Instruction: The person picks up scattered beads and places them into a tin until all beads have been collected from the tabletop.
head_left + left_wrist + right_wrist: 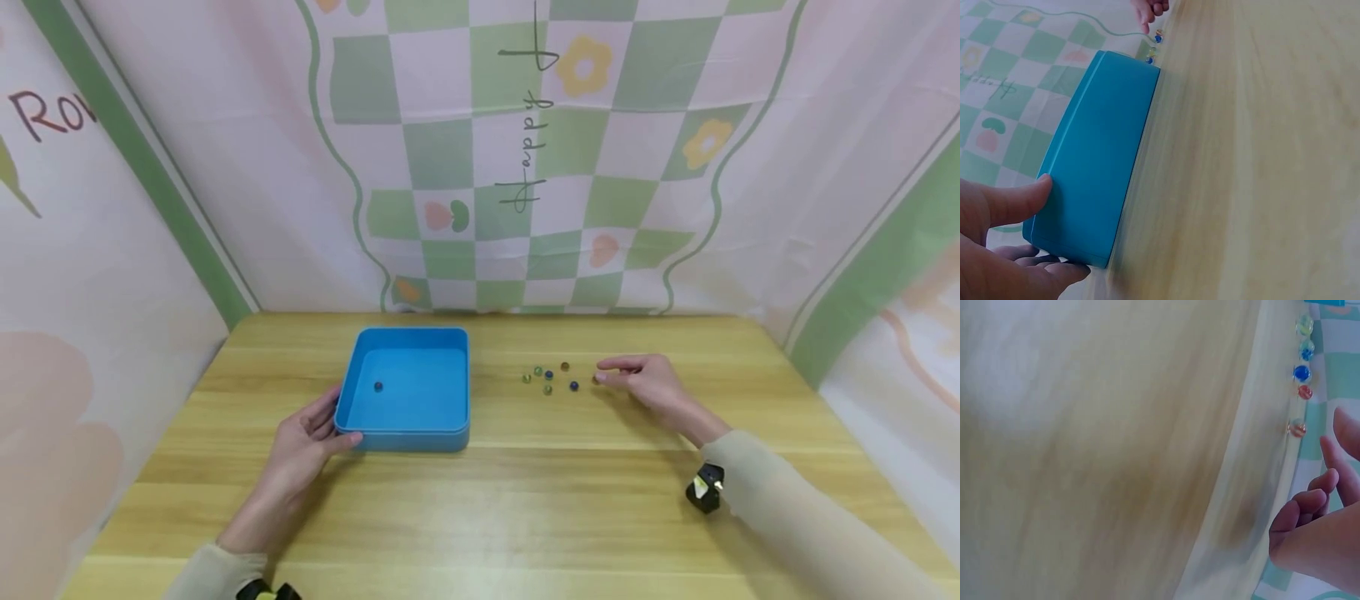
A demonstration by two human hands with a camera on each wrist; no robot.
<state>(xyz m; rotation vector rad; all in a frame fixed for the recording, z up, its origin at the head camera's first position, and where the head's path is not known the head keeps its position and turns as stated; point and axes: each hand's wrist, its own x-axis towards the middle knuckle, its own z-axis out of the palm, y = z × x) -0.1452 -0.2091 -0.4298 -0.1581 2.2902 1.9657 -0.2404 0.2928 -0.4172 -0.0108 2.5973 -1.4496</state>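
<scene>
A blue square open-topped box [468, 392] stands left of the middle of the table, with one dark reddish marble [378, 386] on its floor. My left hand [296, 450] grips the box's near left corner, thumb against the front wall and fingers along the left side. Right of the box lie several glass marbles, among them a dark blue marble [573, 386] and a green marble [547, 389]. My right hand [648, 383] is beside the rightmost marble [1297, 429]. In the right wrist view, thumb and index finger stand apart behind that marble; the other fingers bend loosely.
The wooden table [510, 517] has its back edge against a hanging cloth [510, 158] with green and white checks. Similar cloth hangs at both sides. Dark wrist devices [705, 489] sit at both sleeves.
</scene>
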